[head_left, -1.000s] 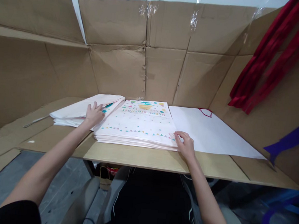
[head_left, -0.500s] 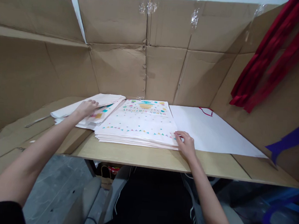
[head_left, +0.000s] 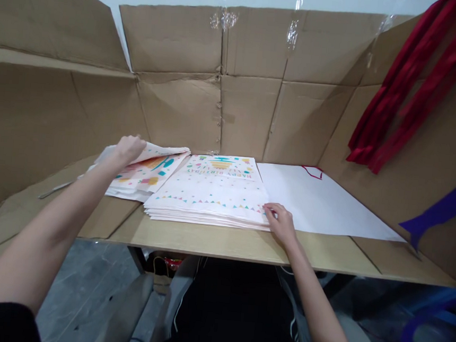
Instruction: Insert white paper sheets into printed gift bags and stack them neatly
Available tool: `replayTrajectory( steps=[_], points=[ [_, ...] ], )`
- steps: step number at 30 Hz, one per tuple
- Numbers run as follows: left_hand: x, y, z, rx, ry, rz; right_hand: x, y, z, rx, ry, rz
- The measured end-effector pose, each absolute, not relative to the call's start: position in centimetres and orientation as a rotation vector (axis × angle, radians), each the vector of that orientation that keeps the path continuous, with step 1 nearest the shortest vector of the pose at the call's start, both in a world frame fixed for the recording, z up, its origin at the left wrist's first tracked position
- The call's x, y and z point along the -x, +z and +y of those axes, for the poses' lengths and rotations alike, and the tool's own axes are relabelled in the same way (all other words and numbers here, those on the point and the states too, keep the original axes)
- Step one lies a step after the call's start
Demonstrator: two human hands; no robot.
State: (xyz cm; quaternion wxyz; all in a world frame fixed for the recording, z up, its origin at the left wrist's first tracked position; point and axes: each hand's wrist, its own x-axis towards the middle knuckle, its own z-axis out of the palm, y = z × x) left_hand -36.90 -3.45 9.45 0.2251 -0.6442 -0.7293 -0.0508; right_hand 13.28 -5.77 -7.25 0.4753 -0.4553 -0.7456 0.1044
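At the left, my left hand (head_left: 130, 149) is closed on the raised edge of a white printed sheet (head_left: 156, 150), which looks like thin cloth or paper. Under it lies a pile of the same sheets with a colourful print (head_left: 143, 177). In the middle sits a neat stack of white sheets (head_left: 210, 196) printed with "Happy Birthday", facing away from me, and a row of small coloured triangles. My right hand (head_left: 281, 221) pinches the near right corner of this stack's top with thumb and fingers.
A large white sheet (head_left: 320, 208) with a red ribbon loop (head_left: 313, 172) covers the table's right side. Cardboard walls (head_left: 249, 114) surround the table (head_left: 206, 238). Red ribbons (head_left: 402, 101) and a blue ribbon (head_left: 440, 211) hang at the right. A thin grey strip (head_left: 55, 189) lies far left.
My left hand has risen and moved slightly left with the sheet's edge, folding it back and uncovering more of the print below. My right hand has stayed at the corner of the middle stack.
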Motion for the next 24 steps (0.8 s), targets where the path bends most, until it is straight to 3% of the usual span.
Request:
replayTrajectory(
  steps=[7, 19, 24],
  points=[
    [34.8, 12.8, -3.0, 1.764, 0.066, -1.773, -13.3, -7.4, -5.7, 1.103, 0.272, -1.846],
    [29.0, 20.8, -4.3, 1.631, -0.303, -1.806, -13.1, -7.3, -5.8, 1.068, 0.212, -1.853],
    [27.2, 25.9, -3.9, 1.444, -0.77, -1.958, -12.6, -6.8, -6.3, 1.011, 0.1, -1.839]
  ],
)
